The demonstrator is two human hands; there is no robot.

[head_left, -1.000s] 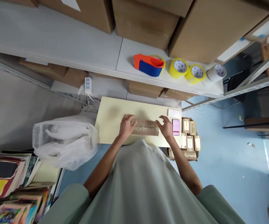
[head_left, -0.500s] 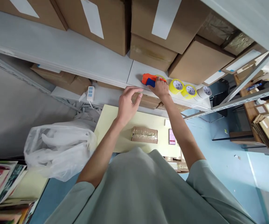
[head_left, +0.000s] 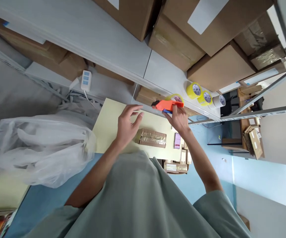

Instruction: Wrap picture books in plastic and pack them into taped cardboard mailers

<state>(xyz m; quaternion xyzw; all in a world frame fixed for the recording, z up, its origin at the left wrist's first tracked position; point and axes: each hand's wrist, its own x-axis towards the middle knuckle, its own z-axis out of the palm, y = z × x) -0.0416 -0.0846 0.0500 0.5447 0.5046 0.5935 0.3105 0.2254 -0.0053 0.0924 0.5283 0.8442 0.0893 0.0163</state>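
Note:
My right hand (head_left: 179,119) is closed around an orange and blue tape dispenser (head_left: 166,105), held in the air in front of the shelf edge. A yellow-edged tape roll (head_left: 177,98) sits in the dispenser. My left hand (head_left: 128,125) hovers to the left with fingers apart and nothing in it. Below both hands, a brown parcel wrapped in clear tape (head_left: 153,138) lies on the pale yellow table (head_left: 113,114). A phone with a lit pink screen (head_left: 177,141) rests to the parcel's right.
Yellow tape rolls (head_left: 193,90) and a white roll (head_left: 218,101) stand on the grey shelf (head_left: 123,56), before cardboard boxes (head_left: 222,66). A white power strip (head_left: 86,80) hangs at left above a translucent plastic bag (head_left: 43,148). Small boxes (head_left: 175,167) are stacked beyond the table's near edge.
My right hand has lifted the tape dispenser off the shelf and brought it toward me. My left hand has come slightly lower, and the view has turned and shifted.

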